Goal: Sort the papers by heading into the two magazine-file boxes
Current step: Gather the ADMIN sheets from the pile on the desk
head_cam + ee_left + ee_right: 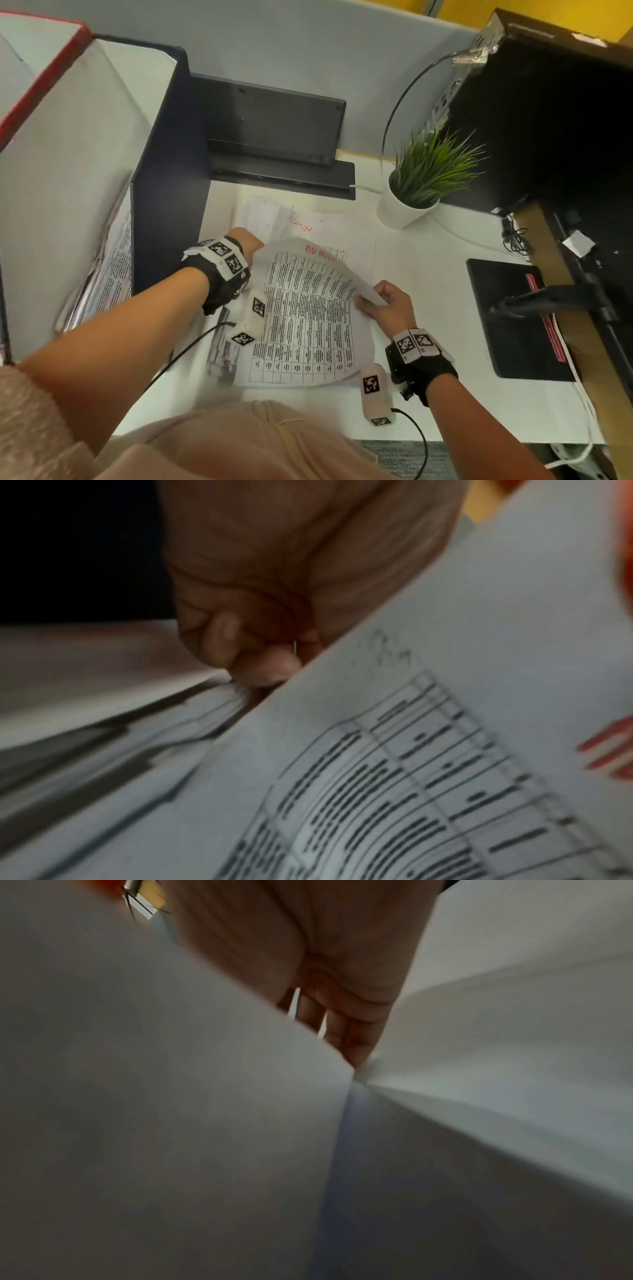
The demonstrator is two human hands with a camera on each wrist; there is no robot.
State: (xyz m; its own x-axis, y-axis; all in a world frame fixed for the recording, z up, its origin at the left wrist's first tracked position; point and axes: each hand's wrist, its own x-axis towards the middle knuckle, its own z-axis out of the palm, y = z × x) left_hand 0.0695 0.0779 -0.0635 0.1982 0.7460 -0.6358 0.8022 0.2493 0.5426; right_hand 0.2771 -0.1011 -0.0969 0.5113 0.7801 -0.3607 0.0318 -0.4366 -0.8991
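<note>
On the white desk [431,274] lies a stack of papers [339,233]; a sheet in it shows a red "ADMIN" heading. Both hands hold the top sheet [308,308], a printed table with a red heading, curved up off the stack. My left hand [247,246] grips its upper left edge, fingers curled [260,666] against the sheet [445,723]. At the right edge my right hand [382,301] pinches it, fingers [342,1023] under the sheet [171,1096]. At the left stand a navy-edged file box [164,171] with papers [109,274] inside and a red-edged file box [44,85].
A potted plant [424,181] stands behind the stack at the right. A black stand [274,126] sits at the back. A black pad [507,318] lies at the right, under a dark computer case [548,120] with cables.
</note>
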